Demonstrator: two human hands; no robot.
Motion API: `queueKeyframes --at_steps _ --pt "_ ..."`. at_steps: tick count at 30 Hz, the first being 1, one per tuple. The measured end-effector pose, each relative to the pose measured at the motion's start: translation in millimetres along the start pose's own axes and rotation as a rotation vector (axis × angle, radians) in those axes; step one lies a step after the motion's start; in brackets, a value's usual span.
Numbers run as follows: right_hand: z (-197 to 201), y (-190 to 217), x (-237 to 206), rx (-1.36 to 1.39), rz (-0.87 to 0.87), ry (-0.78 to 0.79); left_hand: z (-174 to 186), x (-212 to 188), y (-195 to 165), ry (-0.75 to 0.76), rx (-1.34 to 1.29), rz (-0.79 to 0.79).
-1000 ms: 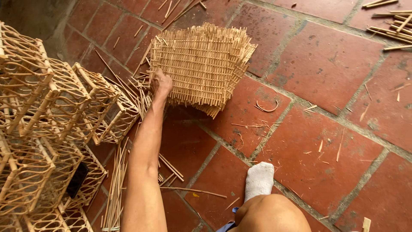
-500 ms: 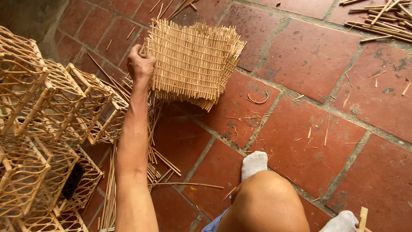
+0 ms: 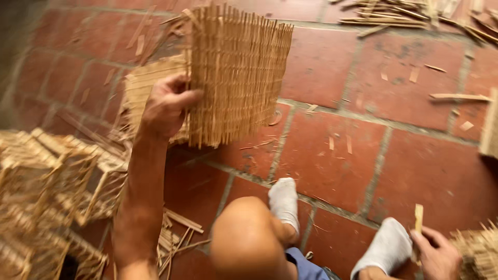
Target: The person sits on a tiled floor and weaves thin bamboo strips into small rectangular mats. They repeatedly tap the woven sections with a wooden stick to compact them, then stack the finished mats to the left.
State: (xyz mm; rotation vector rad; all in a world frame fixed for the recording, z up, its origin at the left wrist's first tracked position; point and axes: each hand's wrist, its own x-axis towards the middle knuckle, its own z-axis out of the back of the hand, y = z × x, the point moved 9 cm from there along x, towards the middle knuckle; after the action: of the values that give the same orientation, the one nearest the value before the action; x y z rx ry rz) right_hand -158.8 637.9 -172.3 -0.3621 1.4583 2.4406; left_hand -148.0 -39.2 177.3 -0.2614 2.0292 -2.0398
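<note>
Gripping one woven bamboo mat [image 3: 238, 78] by its left edge in a closed left hand [image 3: 166, 106], thumb across the front, and holding it nearly upright at twelve o'clock, clear of the red brick floor [image 3: 415, 171] and just off the remaining stack of mats [image 3: 142, 91] at eleven o'clock. Pinching a short bamboo strip [image 3: 418, 223] upright in curled right hand [image 3: 438, 254] at five o'clock, beside a white-socked foot [image 3: 386, 248]. Judging progress as partway: lattice bamboo cages [image 3: 52, 181] piled at eight o'clock, loose bamboo slats [image 3: 415, 13] lying unused at one o'clock.
</note>
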Motion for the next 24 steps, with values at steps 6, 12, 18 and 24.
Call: queueKeyframes --at_steps 6,12,18,24 --pt "59 53 -29 0.123 0.05 -0.16 -104 4 152 0.126 -0.418 0.154" --pt "77 89 10 0.023 0.039 -0.107 -240 -20 371 0.12 -0.339 0.505" --pt "53 149 111 -0.06 0.202 0.08 -236 -23 404 0.157 0.529 0.495" --pt "-11 191 194 -0.263 0.396 0.184 -291 -22 333 0.116 1.143 -0.322"
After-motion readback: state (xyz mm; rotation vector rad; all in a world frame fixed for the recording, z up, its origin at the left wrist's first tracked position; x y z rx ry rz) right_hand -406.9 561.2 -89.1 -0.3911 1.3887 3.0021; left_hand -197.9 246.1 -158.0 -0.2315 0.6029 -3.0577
